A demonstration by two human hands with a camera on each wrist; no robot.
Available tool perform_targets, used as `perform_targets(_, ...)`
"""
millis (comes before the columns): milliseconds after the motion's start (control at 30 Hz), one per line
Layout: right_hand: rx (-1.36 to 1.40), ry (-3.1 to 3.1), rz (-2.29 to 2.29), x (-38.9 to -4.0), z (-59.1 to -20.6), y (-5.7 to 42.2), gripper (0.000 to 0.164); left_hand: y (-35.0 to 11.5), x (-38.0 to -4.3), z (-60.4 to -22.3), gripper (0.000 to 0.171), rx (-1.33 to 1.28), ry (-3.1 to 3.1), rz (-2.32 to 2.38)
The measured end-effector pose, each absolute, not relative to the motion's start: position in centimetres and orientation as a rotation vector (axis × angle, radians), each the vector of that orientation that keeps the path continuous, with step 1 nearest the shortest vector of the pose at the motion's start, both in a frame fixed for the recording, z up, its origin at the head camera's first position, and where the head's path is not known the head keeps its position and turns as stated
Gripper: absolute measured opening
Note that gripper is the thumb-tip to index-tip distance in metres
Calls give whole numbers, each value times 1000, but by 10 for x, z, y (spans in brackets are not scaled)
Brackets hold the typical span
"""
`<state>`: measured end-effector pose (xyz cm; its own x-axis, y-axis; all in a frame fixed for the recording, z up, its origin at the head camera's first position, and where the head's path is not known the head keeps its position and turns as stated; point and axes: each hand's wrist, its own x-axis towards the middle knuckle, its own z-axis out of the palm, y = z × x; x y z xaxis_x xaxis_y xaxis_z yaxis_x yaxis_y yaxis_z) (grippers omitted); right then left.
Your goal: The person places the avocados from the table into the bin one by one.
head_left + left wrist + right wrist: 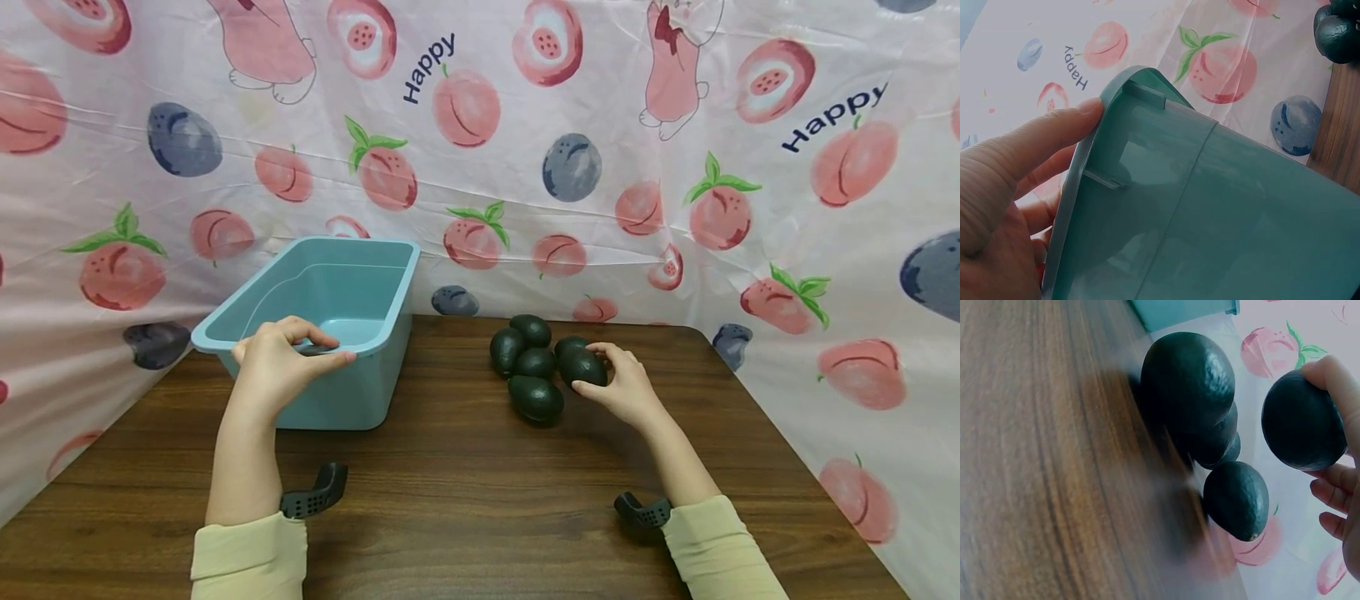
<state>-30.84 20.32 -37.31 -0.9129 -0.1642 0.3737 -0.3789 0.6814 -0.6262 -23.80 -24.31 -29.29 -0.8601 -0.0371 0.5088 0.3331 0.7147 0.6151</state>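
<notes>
At the near rim of a light blue plastic bin, my left hand pinches the edge between thumb and fingers. In the left wrist view the thumb lies on the rim, and the other fingers are partly hidden behind it. My right hand grips a dark green avocado, thumb on one side and fingers on the other. The right wrist view shows this held avocado raised off the wooden table. Beside it lies a cluster of several more avocados, close together.
The brown wooden table runs back to a fruit-print curtain hanging behind and along both sides. The bin stands at the back left, its top open, and the avocados lie to its right. Each wrist wears a black strap mount.
</notes>
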Motion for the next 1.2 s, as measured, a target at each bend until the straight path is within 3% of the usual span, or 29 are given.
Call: perform_targets(1200, 446, -2508, 1129, -300, -337, 184, 60, -249, -239, -295, 25, -308, -2436, -990)
